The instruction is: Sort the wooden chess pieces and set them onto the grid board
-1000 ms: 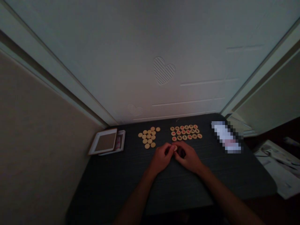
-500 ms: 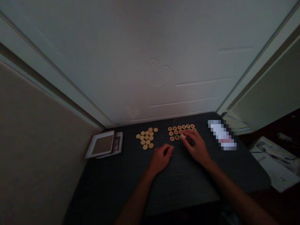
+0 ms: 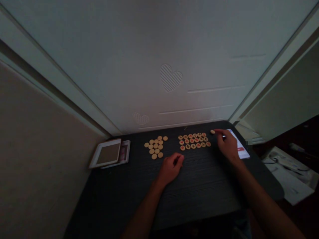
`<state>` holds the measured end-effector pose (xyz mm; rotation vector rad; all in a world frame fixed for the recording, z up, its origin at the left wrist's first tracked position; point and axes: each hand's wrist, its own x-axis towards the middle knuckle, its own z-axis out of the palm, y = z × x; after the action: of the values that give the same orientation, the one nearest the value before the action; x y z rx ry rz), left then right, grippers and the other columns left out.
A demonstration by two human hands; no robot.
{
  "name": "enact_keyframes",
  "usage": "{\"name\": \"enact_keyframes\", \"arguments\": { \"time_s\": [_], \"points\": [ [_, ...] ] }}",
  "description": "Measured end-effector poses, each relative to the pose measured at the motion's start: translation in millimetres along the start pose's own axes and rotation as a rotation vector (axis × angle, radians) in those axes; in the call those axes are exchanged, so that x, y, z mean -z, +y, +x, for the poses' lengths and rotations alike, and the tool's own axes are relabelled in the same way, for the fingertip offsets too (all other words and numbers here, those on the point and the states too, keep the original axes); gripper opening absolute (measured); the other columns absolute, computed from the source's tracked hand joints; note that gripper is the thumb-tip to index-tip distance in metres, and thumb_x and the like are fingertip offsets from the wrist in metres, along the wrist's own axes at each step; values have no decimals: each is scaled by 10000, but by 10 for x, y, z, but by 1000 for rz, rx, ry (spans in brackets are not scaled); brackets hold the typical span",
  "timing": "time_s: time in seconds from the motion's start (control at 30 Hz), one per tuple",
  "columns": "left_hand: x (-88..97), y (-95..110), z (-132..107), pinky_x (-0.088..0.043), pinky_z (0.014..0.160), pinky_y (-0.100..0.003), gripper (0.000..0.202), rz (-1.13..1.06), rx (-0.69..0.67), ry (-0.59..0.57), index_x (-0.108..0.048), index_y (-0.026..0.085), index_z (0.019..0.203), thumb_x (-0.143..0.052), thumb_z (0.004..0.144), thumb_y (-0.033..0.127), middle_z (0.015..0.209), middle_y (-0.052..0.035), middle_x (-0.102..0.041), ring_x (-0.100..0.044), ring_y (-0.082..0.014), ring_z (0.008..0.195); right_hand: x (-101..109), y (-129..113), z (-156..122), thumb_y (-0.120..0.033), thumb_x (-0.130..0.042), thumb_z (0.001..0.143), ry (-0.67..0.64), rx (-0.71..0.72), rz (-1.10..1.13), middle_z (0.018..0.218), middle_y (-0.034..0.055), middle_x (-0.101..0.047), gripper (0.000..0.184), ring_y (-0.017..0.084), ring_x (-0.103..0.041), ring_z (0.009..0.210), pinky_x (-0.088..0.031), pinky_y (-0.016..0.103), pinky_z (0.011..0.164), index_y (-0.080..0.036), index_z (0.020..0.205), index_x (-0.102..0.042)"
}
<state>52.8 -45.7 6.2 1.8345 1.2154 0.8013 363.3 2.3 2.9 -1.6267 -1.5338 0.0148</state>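
My right hand (image 3: 226,144) reaches to the far right of the dark wood-grain table (image 3: 204,179), its fingertips pinching a small round xiangqi piece (image 3: 212,131). That hand hovers partly over a smartphone (image 3: 241,148) with a white screen and a red mark. Just left of the pinched piece lie rows of face-up xiangqi pieces (image 3: 194,140) with red and dark characters. My left hand (image 3: 171,169) rests curled on the table, below a cluster of blank-faced round pieces (image 3: 156,146). Its fingers hide whatever lies inside them.
A white-framed picture or box lid (image 3: 106,153) leans over a small box (image 3: 124,151) at the table's left end. A white panelled wall (image 3: 169,78) stands along the far edge. Papers and a cable (image 3: 286,176) lie lower down, beyond the right edge.
My right hand has moved right, away from the rows, to the far right of the table, and the phone now shows beside it. My left hand has barely moved.
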Motion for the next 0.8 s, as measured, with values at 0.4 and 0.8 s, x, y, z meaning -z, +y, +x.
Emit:
{"name": "enact_keyframes", "arguments": {
  "time_s": [0.4,0.8],
  "points": [
    [-13,-22,2,-446,648,-229,311,1,1,-4,-686,202,882,-486,987,415,697,14,-681,-631,-135,659,-202,268,293,-172,-468,914,-306,66,-253,1200,181,-677,388,291,-623,1111,-489,415,984,-105,1240,-669],
    [-30,-55,-7,-441,652,-231,324,-1,-12,13,-680,201,849,-482,996,411,695,16,-673,-625,-130,660,-408,254,350,-224,-425,972,-273,51,-177,1026,154,-668,338,277,-612,1042,-500,407,937,-148,1134,-711]
  ]
}}
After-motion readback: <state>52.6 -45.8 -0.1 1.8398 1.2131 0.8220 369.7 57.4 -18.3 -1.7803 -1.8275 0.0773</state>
